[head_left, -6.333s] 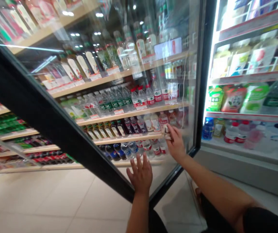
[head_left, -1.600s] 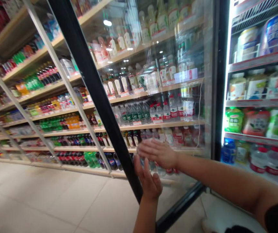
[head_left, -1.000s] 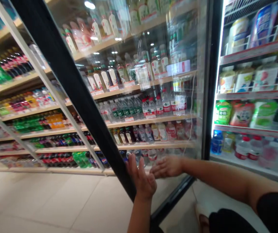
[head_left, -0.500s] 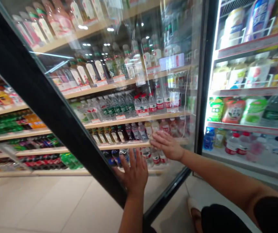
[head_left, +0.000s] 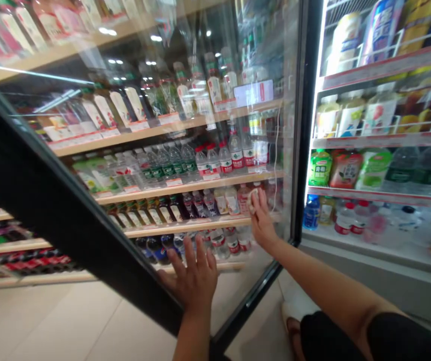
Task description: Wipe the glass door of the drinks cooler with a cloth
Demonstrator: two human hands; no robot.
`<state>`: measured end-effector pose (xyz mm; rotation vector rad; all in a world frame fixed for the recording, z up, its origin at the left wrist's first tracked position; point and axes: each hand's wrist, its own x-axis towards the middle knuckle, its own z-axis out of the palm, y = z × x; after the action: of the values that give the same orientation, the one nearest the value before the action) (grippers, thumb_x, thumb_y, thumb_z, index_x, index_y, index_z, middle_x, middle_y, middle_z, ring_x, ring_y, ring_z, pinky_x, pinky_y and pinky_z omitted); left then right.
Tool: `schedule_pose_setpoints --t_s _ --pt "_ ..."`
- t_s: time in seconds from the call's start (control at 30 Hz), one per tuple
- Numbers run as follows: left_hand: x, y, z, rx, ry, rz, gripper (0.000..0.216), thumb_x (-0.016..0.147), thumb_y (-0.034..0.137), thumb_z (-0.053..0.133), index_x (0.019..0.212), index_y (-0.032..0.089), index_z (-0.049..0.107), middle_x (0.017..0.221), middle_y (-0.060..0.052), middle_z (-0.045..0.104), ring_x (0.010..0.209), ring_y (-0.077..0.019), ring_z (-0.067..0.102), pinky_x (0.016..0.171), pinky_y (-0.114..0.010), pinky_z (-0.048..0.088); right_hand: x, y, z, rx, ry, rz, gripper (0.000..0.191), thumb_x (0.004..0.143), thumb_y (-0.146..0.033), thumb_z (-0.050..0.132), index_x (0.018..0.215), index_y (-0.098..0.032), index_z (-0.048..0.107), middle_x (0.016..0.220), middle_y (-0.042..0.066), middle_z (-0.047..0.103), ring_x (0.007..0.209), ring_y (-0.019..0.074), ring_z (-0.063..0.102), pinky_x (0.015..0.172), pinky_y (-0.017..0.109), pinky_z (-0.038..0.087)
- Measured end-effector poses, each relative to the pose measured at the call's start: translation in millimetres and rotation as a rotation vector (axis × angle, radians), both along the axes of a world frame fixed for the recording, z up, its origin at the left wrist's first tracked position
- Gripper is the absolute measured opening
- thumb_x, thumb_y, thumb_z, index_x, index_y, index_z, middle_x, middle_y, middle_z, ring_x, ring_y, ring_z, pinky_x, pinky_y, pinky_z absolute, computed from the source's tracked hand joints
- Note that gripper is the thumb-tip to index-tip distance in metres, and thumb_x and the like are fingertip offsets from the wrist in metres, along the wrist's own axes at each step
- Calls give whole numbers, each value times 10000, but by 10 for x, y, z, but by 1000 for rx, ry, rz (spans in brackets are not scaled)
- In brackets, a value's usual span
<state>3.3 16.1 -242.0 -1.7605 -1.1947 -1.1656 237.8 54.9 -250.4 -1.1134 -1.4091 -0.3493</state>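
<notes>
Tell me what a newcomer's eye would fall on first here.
Probably the black-framed door, slanting across the left and middle. Next, low at its glass, the right hand with what looks like a pale cloth, and the left hand spread open nearer the viewer. Then the brightly lit fridge along the right side.

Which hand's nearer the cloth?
The right hand: it holds the cloth at the door glass. The left hand is lower, farther left, by the black frame.
</notes>
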Motion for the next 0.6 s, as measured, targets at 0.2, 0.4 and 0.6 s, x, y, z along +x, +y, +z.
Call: schedule_pose_setpoints --t_s 0.2,0.4,0.6 --pt "31 -13 44 85 86 84 770 857 276 653 1526 205 278 1448 -178 497 1516 -326 18 1161 -675 48 120 43 -261 -88 194 -66 549 1036 -341 291 1569 -281 174 1669 49 72 1534 207 115 1235 500 209" --pt "11 -2 -15 39 29 5 786 849 253 655 1529 272 262 1487 -162 454 1509 -366 50 1127 -740 39 -56 -124 -928 -270 303 -4 584 1037 -372 268 1580 -233 105 1668 90 44 1538 225 72 1232 518 196" --pt "18 8 -47 12 -1 -2 798 847 250 651 1533 295 246 1509 -164 421 1500 -397 67 1100 -776 38 205 81 -748 -225 480 -96 622 1014 -458 222 1557 -156 218 1658 128 99 1534 227 123 1237 498 177"
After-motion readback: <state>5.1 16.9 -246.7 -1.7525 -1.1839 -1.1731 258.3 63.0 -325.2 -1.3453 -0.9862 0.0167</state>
